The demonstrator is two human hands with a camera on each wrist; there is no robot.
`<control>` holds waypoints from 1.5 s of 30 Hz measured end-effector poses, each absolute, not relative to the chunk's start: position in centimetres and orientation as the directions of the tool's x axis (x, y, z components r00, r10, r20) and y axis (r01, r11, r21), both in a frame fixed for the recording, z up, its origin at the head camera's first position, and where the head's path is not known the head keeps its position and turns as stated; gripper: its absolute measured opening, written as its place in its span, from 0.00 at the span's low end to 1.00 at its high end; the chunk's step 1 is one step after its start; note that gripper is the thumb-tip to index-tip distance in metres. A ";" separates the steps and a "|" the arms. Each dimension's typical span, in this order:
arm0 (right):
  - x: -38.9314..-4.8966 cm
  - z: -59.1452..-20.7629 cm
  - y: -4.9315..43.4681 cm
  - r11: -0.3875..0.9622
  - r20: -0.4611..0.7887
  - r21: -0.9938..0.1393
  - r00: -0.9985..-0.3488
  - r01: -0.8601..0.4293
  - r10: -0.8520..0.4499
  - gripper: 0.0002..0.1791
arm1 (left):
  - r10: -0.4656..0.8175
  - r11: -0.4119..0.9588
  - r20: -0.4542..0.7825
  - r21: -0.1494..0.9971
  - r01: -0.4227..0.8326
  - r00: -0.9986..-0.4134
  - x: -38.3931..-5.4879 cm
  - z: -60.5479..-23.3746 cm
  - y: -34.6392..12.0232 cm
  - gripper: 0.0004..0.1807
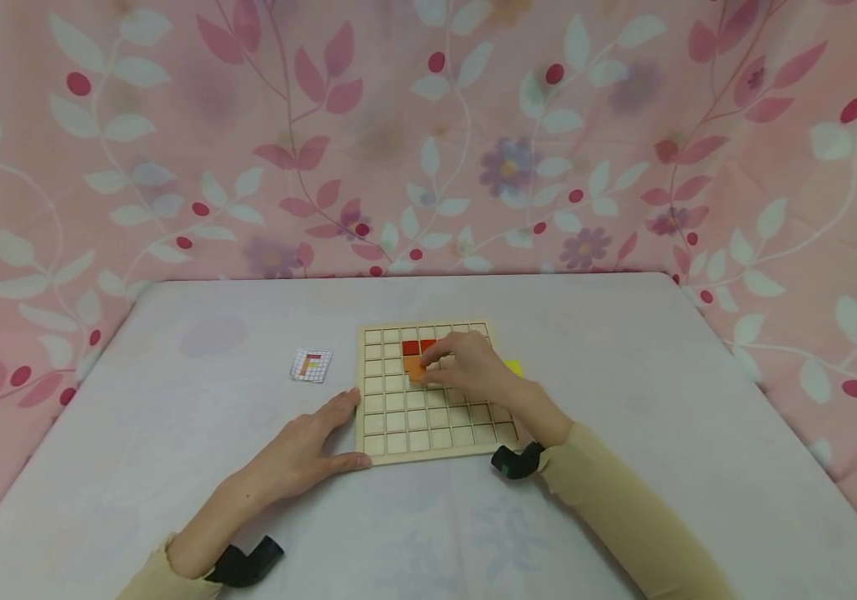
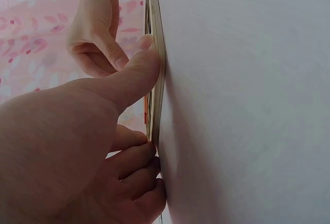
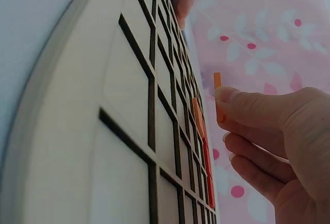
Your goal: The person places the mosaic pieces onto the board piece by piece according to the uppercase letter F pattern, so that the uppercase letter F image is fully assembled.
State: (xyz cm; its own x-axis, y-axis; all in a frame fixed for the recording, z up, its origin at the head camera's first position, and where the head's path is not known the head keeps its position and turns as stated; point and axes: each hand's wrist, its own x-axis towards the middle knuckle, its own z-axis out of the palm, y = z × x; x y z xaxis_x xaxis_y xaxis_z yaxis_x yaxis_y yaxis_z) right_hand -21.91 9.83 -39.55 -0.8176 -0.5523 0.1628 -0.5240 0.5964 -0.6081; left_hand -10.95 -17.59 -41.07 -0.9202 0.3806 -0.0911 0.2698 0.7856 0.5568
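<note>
Pinching an orange tile [image 3: 217,82] between thumb and forefinger of the right hand [image 1: 468,363], just above the gridded wooden board [image 1: 418,441]. Spreading thumb and fingers of the left hand [image 1: 293,454] wide, touching the board's edges at the near left corner. Showing two red tiles [image 1: 409,347] side by side on the grid, with a second orange tile [image 3: 198,116] next to the left one. Lying farther out, left of the board, as a patterned card [image 1: 312,365]; peeking out right, partly hidden, as something yellow [image 1: 513,367]
</note>
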 end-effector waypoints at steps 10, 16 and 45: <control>-21.8 -41.1 9.5 0.584 0.229 -0.568 -0.793 -0.580 -0.565 0.10 | 0.380 0.786 -0.083 0.554 0.275 -0.921 -10.9 -40.8 -17.6 0.54; -21.9 -41.8 9.5 0.553 0.300 -0.540 -0.759 -0.635 -0.578 0.11 | 0.380 0.787 -0.077 0.550 0.279 -0.922 -10.9 -40.8 -17.7 0.54; -21.9 -42.1 9.6 0.525 0.328 -0.527 -0.729 -0.669 -0.601 0.11 | 0.385 0.779 -0.067 0.558 0.285 -0.920 -10.9 -41.0 -17.7 0.54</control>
State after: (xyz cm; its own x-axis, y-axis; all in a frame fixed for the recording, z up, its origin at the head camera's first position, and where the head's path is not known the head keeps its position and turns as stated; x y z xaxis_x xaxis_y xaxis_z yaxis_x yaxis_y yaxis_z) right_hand -21.90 9.61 -42.12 -0.7294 -0.6005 0.3276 -0.6686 0.5248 -0.5268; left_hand -10.95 -17.73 -41.02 -0.9203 0.3854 -0.0673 0.2854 0.7789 0.5585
